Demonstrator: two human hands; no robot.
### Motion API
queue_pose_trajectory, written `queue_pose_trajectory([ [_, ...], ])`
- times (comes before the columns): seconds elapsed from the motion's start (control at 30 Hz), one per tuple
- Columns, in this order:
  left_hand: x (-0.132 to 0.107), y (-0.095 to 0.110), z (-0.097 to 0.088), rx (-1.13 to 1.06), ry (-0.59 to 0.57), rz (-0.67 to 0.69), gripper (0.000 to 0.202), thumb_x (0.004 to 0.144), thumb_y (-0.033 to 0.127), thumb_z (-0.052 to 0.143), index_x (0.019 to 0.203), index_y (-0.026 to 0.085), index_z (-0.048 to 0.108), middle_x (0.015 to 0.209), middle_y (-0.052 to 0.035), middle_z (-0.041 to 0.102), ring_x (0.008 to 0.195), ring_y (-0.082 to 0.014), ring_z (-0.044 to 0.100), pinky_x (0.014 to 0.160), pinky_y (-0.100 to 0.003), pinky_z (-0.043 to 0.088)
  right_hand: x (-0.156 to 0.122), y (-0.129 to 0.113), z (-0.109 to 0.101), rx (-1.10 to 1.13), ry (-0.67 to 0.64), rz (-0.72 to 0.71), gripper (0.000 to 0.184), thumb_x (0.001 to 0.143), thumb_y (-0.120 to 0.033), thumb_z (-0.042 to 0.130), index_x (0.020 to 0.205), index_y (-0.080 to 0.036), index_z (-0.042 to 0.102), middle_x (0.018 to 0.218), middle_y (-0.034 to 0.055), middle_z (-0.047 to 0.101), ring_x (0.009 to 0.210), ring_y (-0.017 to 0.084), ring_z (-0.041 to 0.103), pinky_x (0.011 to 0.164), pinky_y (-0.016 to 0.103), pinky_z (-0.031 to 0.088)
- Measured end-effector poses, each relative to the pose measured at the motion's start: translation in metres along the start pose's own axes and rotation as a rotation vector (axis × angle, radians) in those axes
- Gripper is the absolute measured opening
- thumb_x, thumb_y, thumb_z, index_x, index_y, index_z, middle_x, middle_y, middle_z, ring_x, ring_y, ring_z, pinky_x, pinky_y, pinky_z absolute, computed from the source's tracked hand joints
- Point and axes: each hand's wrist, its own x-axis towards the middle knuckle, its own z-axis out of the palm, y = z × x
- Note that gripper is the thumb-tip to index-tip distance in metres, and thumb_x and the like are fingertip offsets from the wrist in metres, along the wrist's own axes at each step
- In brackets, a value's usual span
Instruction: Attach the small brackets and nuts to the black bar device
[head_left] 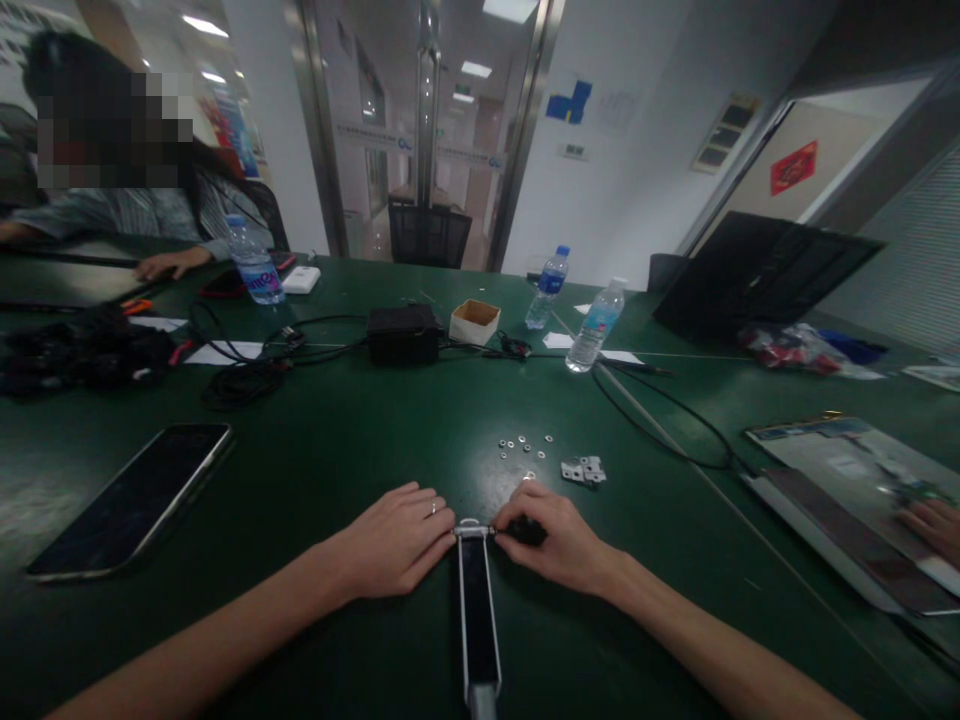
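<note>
A long, narrow piece with a black face and silver metal frame (480,620) lies on the green table, pointing toward me. Its far end carries a short metal crossbar with a small loop. My left hand (401,540) is closed, its fingertips gripping the left end of that crossbar. At the opposite end, my right hand (555,535) pinches a small black-handled tool (527,530), whose tip meets the crossbar; its exact kind is hidden by my fingers. Several small washers or nuts (523,440) and some silver metal brackets (583,470) lie just beyond my right hand.
A phone (135,505) lies at left. Farther back are cables, a black box (405,335), a small open carton (475,322) and water bottles (596,325). A person sits at far left. Another person's hand (934,525) touches an opened flat panel (855,480) at right.
</note>
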Motion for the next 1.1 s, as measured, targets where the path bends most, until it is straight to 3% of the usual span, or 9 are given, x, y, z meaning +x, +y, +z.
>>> queue_pose_trajectory([
  [0.27,0.0000,-0.0002,-0.0003,-0.014,0.000,-0.006,0.018,0.094,0.024,0.038,0.090,0.018,0.055,0.083,-0.0032,0.058,0.075,-0.0173,0.053,0.074,-0.031,0.041,0.0024,-0.0045,-0.0022,-0.067,-0.019,-0.022,0.023,0.074,-0.018,0.063,0.096,-0.019,0.058,0.092,0.0042,0.066,0.088,0.019,0.056,0.080,0.037,0.048],
  [0.53,-0.0002,0.0000,0.0000,-0.018,0.017,-0.005,0.020,0.095,0.024,0.038,0.089,0.018,0.055,0.083,-0.0026,0.058,0.075,-0.0168,0.054,0.074,-0.030,0.041,0.0047,-0.0034,0.0008,-0.102,-0.022,-0.075,0.010,0.080,-0.018,0.059,0.089,-0.020,0.057,0.093,0.0034,0.067,0.088,0.018,0.057,0.082,0.037,0.045],
  [1.1,0.0000,-0.0001,0.0007,-0.011,0.051,0.014,0.025,0.096,0.027,0.033,0.088,0.018,0.056,0.080,-0.0031,0.058,0.073,-0.0170,0.054,0.073,-0.031,0.042,0.0050,-0.0043,-0.0001,-0.104,-0.023,-0.097,0.011,0.080,-0.018,0.057,0.091,-0.020,0.058,0.094,0.0041,0.066,0.088,0.018,0.056,0.081,0.036,0.045],
])
